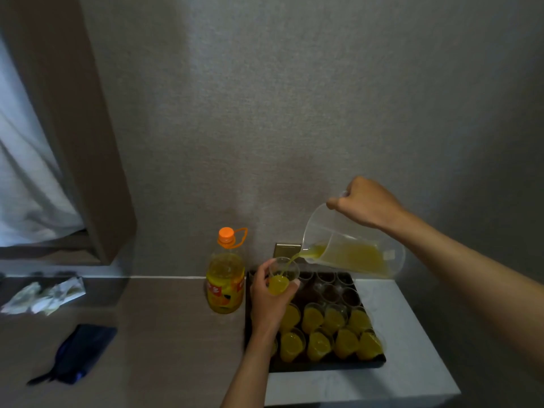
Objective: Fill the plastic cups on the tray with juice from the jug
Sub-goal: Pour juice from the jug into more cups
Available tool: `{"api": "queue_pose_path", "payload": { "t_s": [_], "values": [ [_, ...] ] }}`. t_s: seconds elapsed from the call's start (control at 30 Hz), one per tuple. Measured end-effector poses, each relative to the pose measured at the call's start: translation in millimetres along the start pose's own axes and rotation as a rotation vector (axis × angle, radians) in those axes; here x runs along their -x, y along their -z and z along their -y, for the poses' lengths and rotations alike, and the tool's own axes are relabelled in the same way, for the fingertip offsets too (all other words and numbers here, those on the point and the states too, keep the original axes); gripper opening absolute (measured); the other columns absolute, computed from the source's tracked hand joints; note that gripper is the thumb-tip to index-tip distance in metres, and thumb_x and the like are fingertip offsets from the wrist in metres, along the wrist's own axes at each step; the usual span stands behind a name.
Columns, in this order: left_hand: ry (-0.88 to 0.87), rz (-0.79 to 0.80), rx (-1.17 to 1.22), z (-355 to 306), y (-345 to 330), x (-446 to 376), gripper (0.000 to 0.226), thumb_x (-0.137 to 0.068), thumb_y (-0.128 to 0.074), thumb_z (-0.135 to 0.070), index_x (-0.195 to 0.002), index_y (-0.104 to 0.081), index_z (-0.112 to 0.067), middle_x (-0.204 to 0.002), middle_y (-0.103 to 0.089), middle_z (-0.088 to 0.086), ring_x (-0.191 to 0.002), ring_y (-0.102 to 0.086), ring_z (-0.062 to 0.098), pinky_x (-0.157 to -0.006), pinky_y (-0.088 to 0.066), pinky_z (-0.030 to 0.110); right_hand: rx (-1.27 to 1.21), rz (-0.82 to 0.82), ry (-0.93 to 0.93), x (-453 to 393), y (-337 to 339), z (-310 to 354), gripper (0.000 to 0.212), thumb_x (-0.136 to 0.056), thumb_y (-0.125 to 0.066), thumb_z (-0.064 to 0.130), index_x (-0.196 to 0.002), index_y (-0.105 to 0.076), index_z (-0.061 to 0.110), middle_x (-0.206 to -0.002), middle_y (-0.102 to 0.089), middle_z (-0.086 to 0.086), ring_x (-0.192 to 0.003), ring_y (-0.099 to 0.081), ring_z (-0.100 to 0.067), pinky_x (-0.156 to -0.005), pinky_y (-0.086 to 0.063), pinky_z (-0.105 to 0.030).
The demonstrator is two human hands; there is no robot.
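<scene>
Clear plastic jug [351,251], tilted and gripped by its handle in the right hand [365,203], pours juice into a cup [282,278] clasped in the left hand [269,301] above the dark tray's [323,365] far left corner; filled cups [319,334] crowd the near rows.

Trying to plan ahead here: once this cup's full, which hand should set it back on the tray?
Left. The left hand already grips the cup just above the tray, while the right hand is busy tilting the jug.
</scene>
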State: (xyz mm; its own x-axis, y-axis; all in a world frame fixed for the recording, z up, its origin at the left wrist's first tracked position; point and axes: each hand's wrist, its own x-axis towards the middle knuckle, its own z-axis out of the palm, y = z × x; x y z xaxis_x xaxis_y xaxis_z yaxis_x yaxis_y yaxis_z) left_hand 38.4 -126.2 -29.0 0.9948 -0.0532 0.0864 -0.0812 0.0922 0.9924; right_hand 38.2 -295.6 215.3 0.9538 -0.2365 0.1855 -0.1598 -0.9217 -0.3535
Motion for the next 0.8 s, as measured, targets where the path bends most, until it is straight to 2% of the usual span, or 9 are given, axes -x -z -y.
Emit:
{"api": "queue_pose_path", "payload": {
  "t_s": [0.3,0.47,0.8],
  "values": [
    [-0.005,-0.003,-0.008,1.4,0.3,2.4,0.057,-0.075,-0.089,-0.021,-0.122,-0.060,-0.037,-0.121,-0.063,-0.019,-0.110,-0.056,-0.010,-0.086,-0.045,0.010,0.002,0.004,0.021,2.1,-0.4,0.8,0.041,-0.087,-0.069,0.037,-0.055,-0.049,0.020,-0.044,-0.036,0.006,-0.044,-0.033,-0.015,-0.054,-0.032,-0.030],
    [0.005,-0.002,-0.012,2.4,-0.4,2.3,0.059,-0.074,-0.089,-0.025,-0.124,-0.059,-0.039,-0.123,-0.062,-0.020,-0.109,-0.056,-0.010,-0.092,-0.050,0.024,-0.006,0.011,0.027,3.5,1.1,0.3,0.040,-0.087,-0.068,0.038,-0.056,-0.052,0.019,-0.045,-0.037,0.006,-0.045,-0.034,-0.015,-0.055,-0.034,-0.033],
    [0.009,-0.004,-0.012,-1.5,-0.8,4.5,0.058,-0.075,-0.089,-0.021,-0.122,-0.059,-0.039,-0.117,-0.064,-0.021,-0.104,-0.057,-0.014,-0.087,-0.048,0.018,0.009,0.005,0.030,4.4,-1.1,0.4,0.042,-0.087,-0.068,0.039,-0.055,-0.051,0.019,-0.045,-0.037,0.007,-0.043,-0.033,-0.014,-0.054,-0.033,-0.031]
  ]
}}
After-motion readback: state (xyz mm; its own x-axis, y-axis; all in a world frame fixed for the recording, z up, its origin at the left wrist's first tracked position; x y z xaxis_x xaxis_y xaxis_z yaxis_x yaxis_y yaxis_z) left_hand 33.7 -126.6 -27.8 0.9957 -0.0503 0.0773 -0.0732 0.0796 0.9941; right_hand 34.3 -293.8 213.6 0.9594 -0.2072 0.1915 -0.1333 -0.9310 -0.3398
